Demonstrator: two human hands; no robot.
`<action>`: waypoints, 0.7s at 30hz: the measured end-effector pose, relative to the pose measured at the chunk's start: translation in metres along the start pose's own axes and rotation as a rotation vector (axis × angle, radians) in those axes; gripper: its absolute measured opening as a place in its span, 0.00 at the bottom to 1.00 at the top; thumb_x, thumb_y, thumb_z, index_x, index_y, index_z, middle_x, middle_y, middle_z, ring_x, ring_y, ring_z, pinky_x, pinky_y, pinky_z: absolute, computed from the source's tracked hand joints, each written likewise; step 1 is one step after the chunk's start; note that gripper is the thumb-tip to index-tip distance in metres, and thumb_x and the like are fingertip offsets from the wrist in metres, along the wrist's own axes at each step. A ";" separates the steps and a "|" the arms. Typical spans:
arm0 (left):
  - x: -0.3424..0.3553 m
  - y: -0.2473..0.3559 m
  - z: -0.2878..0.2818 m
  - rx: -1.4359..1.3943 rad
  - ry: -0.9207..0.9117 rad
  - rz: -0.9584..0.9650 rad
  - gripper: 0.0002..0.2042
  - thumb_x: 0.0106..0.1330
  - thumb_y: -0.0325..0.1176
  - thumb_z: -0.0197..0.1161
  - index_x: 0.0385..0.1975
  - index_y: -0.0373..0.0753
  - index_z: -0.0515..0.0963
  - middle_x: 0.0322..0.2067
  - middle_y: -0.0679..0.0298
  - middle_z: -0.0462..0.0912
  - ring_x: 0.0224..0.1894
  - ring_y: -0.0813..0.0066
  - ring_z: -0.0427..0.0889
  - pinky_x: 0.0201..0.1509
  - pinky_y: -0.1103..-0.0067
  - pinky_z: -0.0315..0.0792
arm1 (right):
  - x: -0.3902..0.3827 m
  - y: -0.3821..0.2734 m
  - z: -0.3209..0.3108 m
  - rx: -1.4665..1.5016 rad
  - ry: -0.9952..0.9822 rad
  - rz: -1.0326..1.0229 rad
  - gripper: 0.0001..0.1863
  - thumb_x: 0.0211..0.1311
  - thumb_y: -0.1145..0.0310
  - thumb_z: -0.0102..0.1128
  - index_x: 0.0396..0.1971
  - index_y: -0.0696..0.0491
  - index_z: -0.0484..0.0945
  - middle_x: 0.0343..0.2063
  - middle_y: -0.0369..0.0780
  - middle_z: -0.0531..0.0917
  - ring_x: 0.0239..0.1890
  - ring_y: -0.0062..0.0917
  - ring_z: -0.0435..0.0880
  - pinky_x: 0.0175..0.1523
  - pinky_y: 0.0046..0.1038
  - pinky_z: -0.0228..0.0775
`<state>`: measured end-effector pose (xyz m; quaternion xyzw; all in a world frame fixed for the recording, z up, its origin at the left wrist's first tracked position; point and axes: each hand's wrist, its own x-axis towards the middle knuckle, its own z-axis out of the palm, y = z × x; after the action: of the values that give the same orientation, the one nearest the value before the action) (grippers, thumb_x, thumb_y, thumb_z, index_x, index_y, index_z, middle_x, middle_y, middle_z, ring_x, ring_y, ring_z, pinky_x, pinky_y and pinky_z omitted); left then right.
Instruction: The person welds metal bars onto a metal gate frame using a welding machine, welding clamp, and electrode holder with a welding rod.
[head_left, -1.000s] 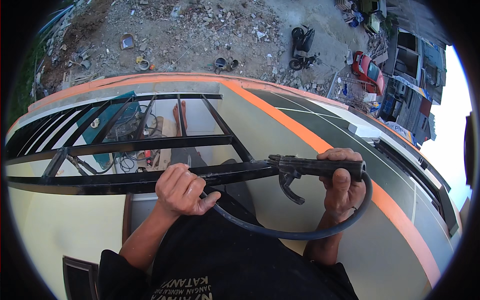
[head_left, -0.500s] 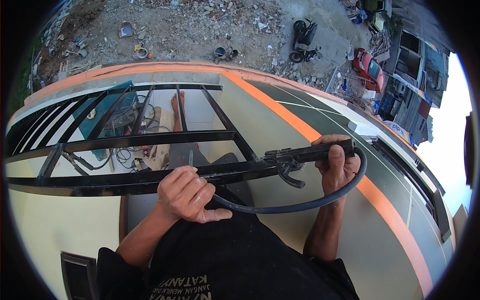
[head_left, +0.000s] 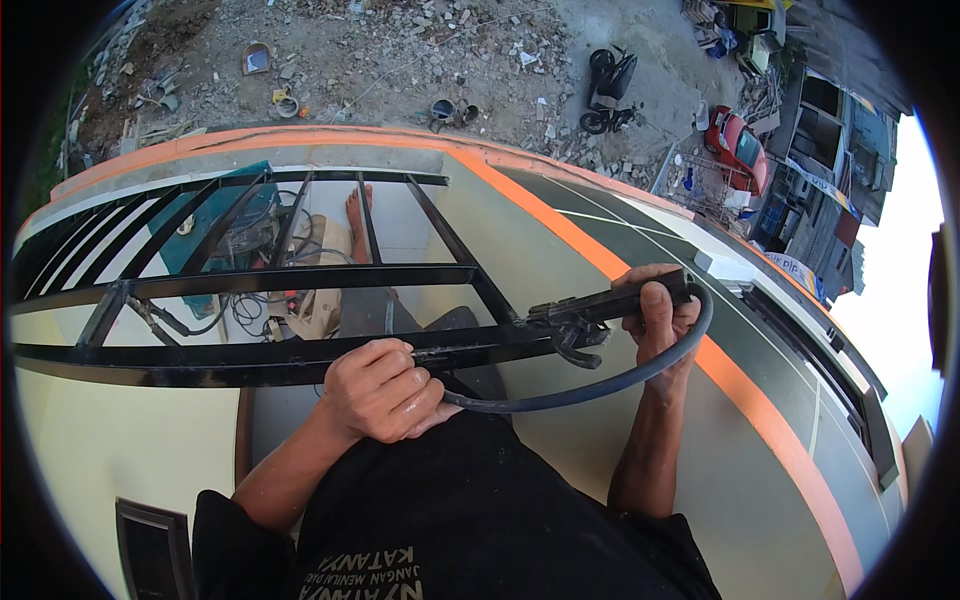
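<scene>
My right hand (head_left: 658, 318) is closed around the black handle of a welding electrode holder (head_left: 600, 304), its jaw end pointing left and its curved lever hanging below. A thick dark cable (head_left: 580, 400) loops from the handle's right end back to my left hand (head_left: 385, 390). That hand is a fist, with the cable running into it at the thumb side. The lower rail of a black metal railing (head_left: 270, 362) lies just beyond the left knuckles. A thin grey rod-like piece (head_left: 389, 318) shows above the fist; whether I hold it is hidden.
Through the bars show a bare foot (head_left: 359, 210), a teal sheet (head_left: 190, 235) and tangled cables (head_left: 255, 315). An orange-edged wall (head_left: 560, 215) runs along the right. Far below lie rubble (head_left: 400, 60), a parked motorbike (head_left: 610, 90) and a red car (head_left: 738, 150).
My left thumb, stretched out before, has folded in against the cable. My right hand and the holder's handle have shifted slightly left, and the cable loop has drawn in.
</scene>
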<state>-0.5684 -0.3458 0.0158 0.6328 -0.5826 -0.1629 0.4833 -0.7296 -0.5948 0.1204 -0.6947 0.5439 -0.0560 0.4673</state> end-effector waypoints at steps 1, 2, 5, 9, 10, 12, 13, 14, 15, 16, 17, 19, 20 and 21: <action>0.000 0.000 0.000 0.001 0.004 0.001 0.12 0.47 0.39 0.74 0.18 0.41 0.79 0.16 0.71 0.71 0.23 0.75 0.75 0.39 0.78 0.79 | 0.000 -0.001 0.000 -0.018 0.000 -0.001 0.22 0.69 0.52 0.62 0.34 0.60 0.81 0.26 0.38 0.85 0.20 0.15 0.76 0.24 0.18 0.66; 0.001 0.000 0.000 -0.001 0.004 0.002 0.12 0.47 0.39 0.74 0.18 0.41 0.79 0.16 0.71 0.71 0.23 0.75 0.75 0.39 0.78 0.79 | 0.000 -0.002 0.000 -0.036 -0.001 -0.002 0.21 0.70 0.53 0.62 0.34 0.60 0.81 0.26 0.38 0.85 0.20 0.15 0.75 0.24 0.18 0.66; 0.001 0.001 -0.001 -0.001 0.001 -0.004 0.11 0.47 0.39 0.74 0.18 0.41 0.79 0.17 0.71 0.72 0.23 0.75 0.75 0.40 0.77 0.79 | 0.000 0.001 0.000 -0.028 -0.004 -0.006 0.20 0.70 0.54 0.62 0.34 0.60 0.81 0.26 0.38 0.85 0.20 0.15 0.75 0.24 0.19 0.66; 0.003 0.001 -0.002 0.000 -0.005 -0.009 0.11 0.46 0.39 0.75 0.18 0.42 0.79 0.17 0.71 0.72 0.24 0.75 0.75 0.40 0.77 0.79 | -0.001 0.001 0.000 -0.041 0.002 -0.004 0.20 0.70 0.54 0.62 0.34 0.60 0.81 0.26 0.38 0.85 0.20 0.16 0.76 0.24 0.19 0.66; 0.002 0.001 -0.002 0.001 -0.003 -0.012 0.11 0.46 0.39 0.75 0.17 0.42 0.79 0.17 0.71 0.72 0.24 0.76 0.75 0.40 0.77 0.79 | -0.001 0.000 0.001 -0.039 0.012 0.005 0.20 0.70 0.54 0.62 0.33 0.60 0.81 0.26 0.38 0.85 0.20 0.16 0.76 0.25 0.19 0.66; 0.001 0.001 -0.001 -0.001 -0.005 -0.013 0.11 0.46 0.39 0.74 0.17 0.42 0.79 0.17 0.71 0.72 0.23 0.76 0.75 0.40 0.77 0.79 | -0.002 -0.001 0.002 -0.038 0.022 0.014 0.20 0.70 0.55 0.62 0.33 0.60 0.81 0.25 0.38 0.85 0.20 0.16 0.76 0.25 0.19 0.67; 0.001 0.001 -0.001 -0.003 -0.005 -0.015 0.11 0.46 0.39 0.74 0.17 0.42 0.79 0.17 0.71 0.72 0.23 0.76 0.75 0.40 0.77 0.79 | -0.002 -0.002 0.001 -0.034 0.017 0.008 0.20 0.70 0.55 0.62 0.33 0.60 0.81 0.25 0.38 0.85 0.21 0.16 0.77 0.25 0.19 0.67; 0.001 0.001 -0.001 -0.004 -0.004 -0.015 0.11 0.46 0.39 0.74 0.17 0.42 0.79 0.17 0.71 0.72 0.23 0.76 0.75 0.40 0.77 0.79 | -0.002 -0.003 0.001 -0.030 0.012 0.003 0.20 0.70 0.55 0.62 0.33 0.60 0.81 0.25 0.38 0.85 0.21 0.16 0.77 0.25 0.19 0.68; 0.000 0.001 -0.001 -0.001 -0.004 -0.013 0.11 0.46 0.39 0.74 0.17 0.42 0.79 0.17 0.71 0.72 0.23 0.76 0.75 0.40 0.77 0.79 | -0.002 -0.003 0.001 -0.031 0.012 0.003 0.20 0.70 0.55 0.62 0.33 0.60 0.81 0.25 0.38 0.85 0.21 0.16 0.77 0.25 0.19 0.68; 0.000 0.001 -0.001 0.003 -0.004 -0.011 0.11 0.46 0.39 0.74 0.17 0.42 0.79 0.17 0.71 0.72 0.23 0.76 0.75 0.40 0.77 0.79 | -0.003 -0.003 0.001 -0.019 0.022 0.002 0.19 0.70 0.55 0.62 0.33 0.60 0.81 0.25 0.38 0.85 0.21 0.16 0.77 0.25 0.19 0.68; 0.000 0.001 -0.001 0.002 -0.004 -0.011 0.11 0.46 0.39 0.74 0.17 0.42 0.79 0.17 0.71 0.72 0.23 0.76 0.75 0.40 0.77 0.79 | -0.003 -0.003 0.002 -0.008 0.032 0.002 0.19 0.70 0.56 0.62 0.33 0.60 0.81 0.25 0.38 0.85 0.21 0.16 0.78 0.26 0.19 0.68; 0.001 0.001 -0.001 0.000 0.000 -0.007 0.11 0.47 0.39 0.74 0.17 0.42 0.79 0.17 0.71 0.72 0.23 0.76 0.75 0.40 0.77 0.79 | -0.002 -0.006 0.001 -0.021 0.012 0.001 0.19 0.70 0.56 0.62 0.34 0.60 0.81 0.25 0.38 0.85 0.21 0.16 0.78 0.25 0.19 0.68; 0.001 0.000 -0.001 -0.001 0.001 -0.008 0.11 0.47 0.39 0.74 0.17 0.42 0.79 0.17 0.71 0.72 0.23 0.76 0.75 0.40 0.77 0.79 | -0.002 -0.007 0.001 -0.034 -0.008 0.001 0.19 0.70 0.57 0.62 0.34 0.60 0.81 0.25 0.38 0.85 0.21 0.16 0.78 0.25 0.19 0.68; 0.001 0.000 -0.001 -0.001 0.002 -0.006 0.11 0.47 0.38 0.74 0.17 0.42 0.79 0.17 0.71 0.72 0.23 0.76 0.75 0.40 0.77 0.79 | -0.002 -0.004 -0.001 -0.034 -0.008 0.001 0.19 0.70 0.57 0.62 0.34 0.60 0.81 0.25 0.38 0.85 0.21 0.16 0.78 0.25 0.19 0.68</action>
<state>-0.5672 -0.3462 0.0168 0.6346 -0.5801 -0.1642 0.4835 -0.7277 -0.5936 0.1248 -0.7026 0.5431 -0.0436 0.4577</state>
